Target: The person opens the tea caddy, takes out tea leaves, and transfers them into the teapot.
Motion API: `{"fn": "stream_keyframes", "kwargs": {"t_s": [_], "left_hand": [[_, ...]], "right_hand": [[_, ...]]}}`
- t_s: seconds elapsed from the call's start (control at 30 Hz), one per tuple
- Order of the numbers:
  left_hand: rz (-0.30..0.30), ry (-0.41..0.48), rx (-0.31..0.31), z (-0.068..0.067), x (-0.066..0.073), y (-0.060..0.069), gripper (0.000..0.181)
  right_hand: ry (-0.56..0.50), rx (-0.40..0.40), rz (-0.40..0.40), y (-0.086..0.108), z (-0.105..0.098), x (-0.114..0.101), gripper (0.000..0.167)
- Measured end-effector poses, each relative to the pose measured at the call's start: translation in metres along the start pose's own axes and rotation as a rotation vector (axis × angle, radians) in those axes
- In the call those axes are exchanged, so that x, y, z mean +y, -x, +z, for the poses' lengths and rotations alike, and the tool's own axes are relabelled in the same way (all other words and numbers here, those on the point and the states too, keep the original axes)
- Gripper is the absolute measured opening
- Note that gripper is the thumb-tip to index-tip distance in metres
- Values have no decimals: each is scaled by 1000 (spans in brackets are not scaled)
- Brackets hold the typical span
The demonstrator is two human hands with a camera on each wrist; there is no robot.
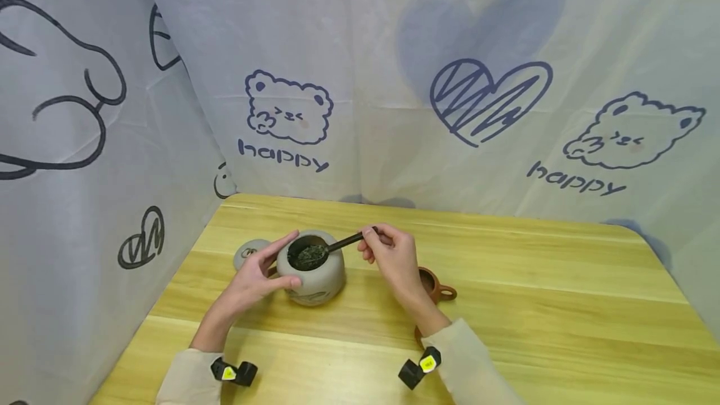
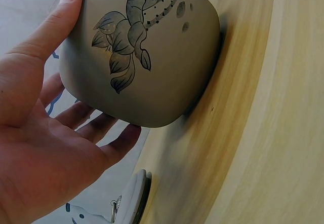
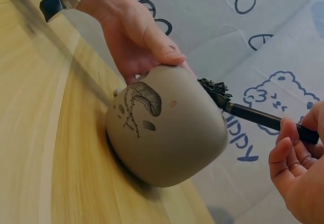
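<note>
A rounded grey tea jar (image 1: 317,283) with a painted leafy branch stands on the table, its mouth tilted a little toward the left hand. My left hand (image 1: 253,283) grips its left side, the thumb near the rim and the fingers around the far side. In my right hand (image 1: 396,261) is the handle of a dark tea scoop (image 1: 345,242), pinched between thumb and fingers. The scoop's head is at the jar's mouth; dark dried tea leaves (image 3: 215,88) show heaped on it in the right wrist view.
The jar's grey lid (image 1: 246,253) lies left of it, partly behind the left hand. A brown clay cup (image 1: 447,293) with a side handle is partly hidden by the right forearm, as is another brown item (image 1: 418,336). White printed cloth (image 1: 382,142) hangs behind the wooden table (image 1: 534,317).
</note>
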State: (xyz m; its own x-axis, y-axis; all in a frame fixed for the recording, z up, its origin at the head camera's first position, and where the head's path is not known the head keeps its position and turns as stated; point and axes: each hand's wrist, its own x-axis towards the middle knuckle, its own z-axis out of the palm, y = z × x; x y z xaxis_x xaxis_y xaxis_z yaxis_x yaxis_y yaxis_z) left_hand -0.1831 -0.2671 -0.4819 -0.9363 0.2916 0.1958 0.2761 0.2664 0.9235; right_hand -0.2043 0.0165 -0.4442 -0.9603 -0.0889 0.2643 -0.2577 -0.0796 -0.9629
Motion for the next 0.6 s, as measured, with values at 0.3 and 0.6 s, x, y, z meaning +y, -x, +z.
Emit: {"fn": "stream_keyframes", "kwargs": {"t_s": [0.3,0.6], "left_hand": [[-1,3,-3,-1,1,1,85],[7,13,-4,0,-1,2,86]], "right_hand": [[5,33,0,2,-9,-4,21],[13,42,-43,8,-23,-6,20]]}}
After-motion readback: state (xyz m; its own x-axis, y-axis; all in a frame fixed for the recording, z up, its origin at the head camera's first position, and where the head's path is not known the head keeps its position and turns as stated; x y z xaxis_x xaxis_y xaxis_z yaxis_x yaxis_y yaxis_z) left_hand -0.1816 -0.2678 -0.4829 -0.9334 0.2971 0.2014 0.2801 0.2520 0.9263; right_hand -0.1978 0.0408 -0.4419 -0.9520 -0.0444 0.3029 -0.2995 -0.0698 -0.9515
